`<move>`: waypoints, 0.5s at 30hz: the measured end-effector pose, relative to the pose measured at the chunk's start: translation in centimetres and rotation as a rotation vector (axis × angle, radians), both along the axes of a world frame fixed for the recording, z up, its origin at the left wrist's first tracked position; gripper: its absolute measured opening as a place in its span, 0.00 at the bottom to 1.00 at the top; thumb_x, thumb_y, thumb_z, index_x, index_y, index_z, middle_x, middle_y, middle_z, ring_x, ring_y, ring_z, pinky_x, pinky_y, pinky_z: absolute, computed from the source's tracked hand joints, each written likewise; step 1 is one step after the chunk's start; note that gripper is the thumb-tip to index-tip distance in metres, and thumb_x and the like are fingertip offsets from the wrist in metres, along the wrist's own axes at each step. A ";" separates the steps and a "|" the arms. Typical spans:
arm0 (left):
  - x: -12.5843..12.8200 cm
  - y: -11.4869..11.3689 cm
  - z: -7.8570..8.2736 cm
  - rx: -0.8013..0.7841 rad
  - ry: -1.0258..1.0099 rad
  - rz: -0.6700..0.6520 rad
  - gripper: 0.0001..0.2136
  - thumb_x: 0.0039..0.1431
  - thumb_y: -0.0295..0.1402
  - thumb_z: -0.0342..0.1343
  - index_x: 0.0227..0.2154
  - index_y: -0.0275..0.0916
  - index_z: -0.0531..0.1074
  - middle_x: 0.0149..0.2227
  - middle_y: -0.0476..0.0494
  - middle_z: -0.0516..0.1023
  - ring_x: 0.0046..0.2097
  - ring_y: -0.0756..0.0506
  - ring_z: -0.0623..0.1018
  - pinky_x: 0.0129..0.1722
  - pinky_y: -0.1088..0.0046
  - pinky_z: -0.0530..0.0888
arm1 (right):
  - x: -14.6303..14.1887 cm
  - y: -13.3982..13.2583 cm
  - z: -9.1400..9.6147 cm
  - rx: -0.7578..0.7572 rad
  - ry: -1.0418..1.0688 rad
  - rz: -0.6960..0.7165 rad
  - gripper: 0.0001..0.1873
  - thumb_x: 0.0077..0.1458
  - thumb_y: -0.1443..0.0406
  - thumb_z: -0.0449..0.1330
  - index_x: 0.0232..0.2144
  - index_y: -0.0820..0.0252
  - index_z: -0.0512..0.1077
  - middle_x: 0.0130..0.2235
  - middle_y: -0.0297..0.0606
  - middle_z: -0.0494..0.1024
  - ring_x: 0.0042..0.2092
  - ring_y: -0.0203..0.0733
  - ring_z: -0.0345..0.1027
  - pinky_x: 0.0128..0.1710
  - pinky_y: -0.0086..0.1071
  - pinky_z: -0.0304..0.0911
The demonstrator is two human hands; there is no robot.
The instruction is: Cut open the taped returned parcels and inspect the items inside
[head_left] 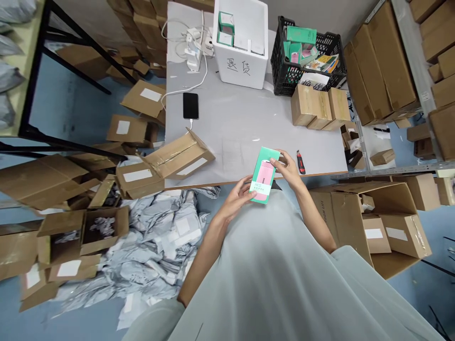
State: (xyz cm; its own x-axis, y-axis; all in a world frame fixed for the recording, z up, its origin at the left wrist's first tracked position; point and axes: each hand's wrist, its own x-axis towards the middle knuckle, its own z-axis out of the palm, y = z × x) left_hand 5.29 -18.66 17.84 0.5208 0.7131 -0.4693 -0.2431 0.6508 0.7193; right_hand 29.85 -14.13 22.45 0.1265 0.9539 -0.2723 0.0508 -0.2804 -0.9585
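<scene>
- The box (pixel 266 174), green with a pink panel, is between the two hands at the front edge of the bench (pixel 234 130), close to the person's body. In this view its upper part overlaps the bench and its lower part reaches past the edge.
- Its long axis runs mostly away from the body, the far end leaning a little to the right. The broad printed face is turned up toward the head camera.
- The left hand (pixel 237 196) grips the near end from the left, thumb on the face at the lower corner; from this hand the box lies to the right and slightly away.
- The right hand (pixel 287 168) grips the far end from the right, thumb on the face near the upper corner; from this hand the box lies to the left. Fingers behind the box are hidden.
- Neither hand is clearly nearer: both touch it, at diagonally opposite corners.
- The knife (pixel 300 162) lies on the bench just right of the right hand, untouched, its long axis leaning slightly the other way.
- The open carton (pixel 181 155) is left of the box, well apart, nearer the left hand.
- The bin (pixel 243 76) and crate (pixel 280 73) stand at the bench's far side, beyond the box's far end.
</scene>
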 end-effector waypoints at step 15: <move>-0.3 -2.7 0.8 -0.060 -0.097 0.163 0.43 0.51 0.45 0.83 0.68 0.49 0.72 0.63 0.36 0.83 0.62 0.30 0.84 0.54 0.59 0.85 | -1.5 0.4 1.6 0.065 -0.072 0.151 0.36 0.57 0.42 0.76 0.60 0.48 0.76 0.57 0.40 0.83 0.49 0.46 0.83 0.52 0.39 0.84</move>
State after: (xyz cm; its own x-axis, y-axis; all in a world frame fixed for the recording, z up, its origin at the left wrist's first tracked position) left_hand 5.01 -21.36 18.66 0.4456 0.7641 -0.4665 -0.4151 0.6380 0.6485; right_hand 28.32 -13.68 24.00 -0.0029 0.9788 -0.2049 0.1568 -0.2019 -0.9668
